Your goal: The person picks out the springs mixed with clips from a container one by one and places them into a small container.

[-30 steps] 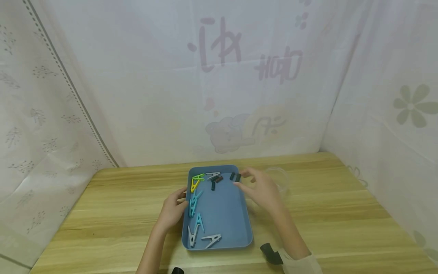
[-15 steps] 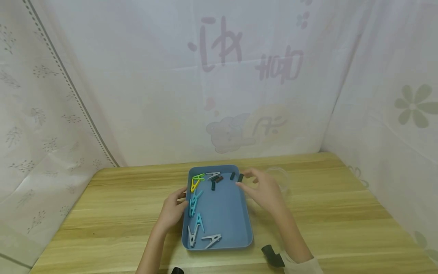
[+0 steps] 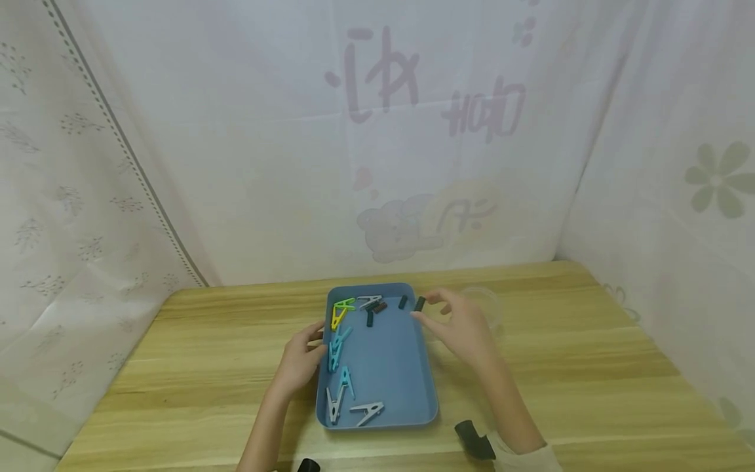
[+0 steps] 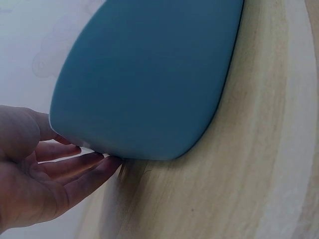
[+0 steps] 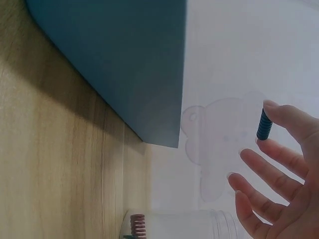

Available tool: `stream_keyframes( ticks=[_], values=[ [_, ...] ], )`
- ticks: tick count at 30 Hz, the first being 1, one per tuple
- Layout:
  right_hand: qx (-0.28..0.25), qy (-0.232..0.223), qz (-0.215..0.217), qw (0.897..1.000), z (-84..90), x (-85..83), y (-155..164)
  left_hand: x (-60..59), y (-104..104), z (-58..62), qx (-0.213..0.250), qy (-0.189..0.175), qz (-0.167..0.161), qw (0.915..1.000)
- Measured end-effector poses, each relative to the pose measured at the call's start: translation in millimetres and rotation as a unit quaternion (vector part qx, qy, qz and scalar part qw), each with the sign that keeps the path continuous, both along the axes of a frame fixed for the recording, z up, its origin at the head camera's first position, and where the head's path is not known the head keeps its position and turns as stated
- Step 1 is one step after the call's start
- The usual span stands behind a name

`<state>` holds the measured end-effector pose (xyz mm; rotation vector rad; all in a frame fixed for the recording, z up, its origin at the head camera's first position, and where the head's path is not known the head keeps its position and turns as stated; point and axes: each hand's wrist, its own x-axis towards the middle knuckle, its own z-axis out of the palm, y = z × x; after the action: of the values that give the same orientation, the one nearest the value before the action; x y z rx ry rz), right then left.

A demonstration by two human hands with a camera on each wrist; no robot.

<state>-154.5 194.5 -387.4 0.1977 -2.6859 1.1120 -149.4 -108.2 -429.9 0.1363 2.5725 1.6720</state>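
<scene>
A small dark spring is being carried from the blue tray toward the clear jar.

The spring (image 5: 263, 125) is pinched between thumb and forefinger of the right hand (image 3: 463, 324), the other fingers spread loosely, and is held just above the tray's far right corner. The tray (image 3: 386, 373) is steadied at its left rim by the left hand (image 3: 299, 359), whose straight fingers are pressed against the wall. Coloured clothes pegs (image 3: 338, 347) and more springs (image 3: 373, 311) are left inside. The jar (image 3: 480, 307) is seen just right of the tray, one red spring (image 5: 137, 225) inside. Next, a short move right over the jar's mouth seems called for.
</scene>
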Motion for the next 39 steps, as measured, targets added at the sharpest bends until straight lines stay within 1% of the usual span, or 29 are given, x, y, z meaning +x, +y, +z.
stream_keyframes(
  ticks=[5,12,18,26,35,39],
  values=[
    [0.0,-0.008,-0.008,1.0,1.6,0.6,3.8,-0.5,0.6,0.5,-0.001,-0.003,0.002,1.0],
    [-0.004,0.011,-0.004,1.0,7.9,2.6,6.4,-1.5,0.2,0.9,-0.002,-0.003,0.004,1.0],
    [0.001,0.018,-0.007,1.0,8.8,2.7,7.9,-2.0,0.0,0.3,-0.003,-0.005,0.006,1.0],
    [0.007,0.021,-0.032,0.999,13.8,3.9,12.3,-1.7,0.2,0.7,-0.008,-0.004,0.006,0.9999],
    [0.017,-0.011,-0.05,0.999,15.5,3.0,20.7,-1.4,0.0,0.6,-0.012,-0.003,0.006,0.9999],
    [0.014,-0.019,-0.054,0.998,17.4,4.2,23.4,-1.3,-0.1,0.5,-0.01,-0.001,0.004,0.9999]
  ],
)
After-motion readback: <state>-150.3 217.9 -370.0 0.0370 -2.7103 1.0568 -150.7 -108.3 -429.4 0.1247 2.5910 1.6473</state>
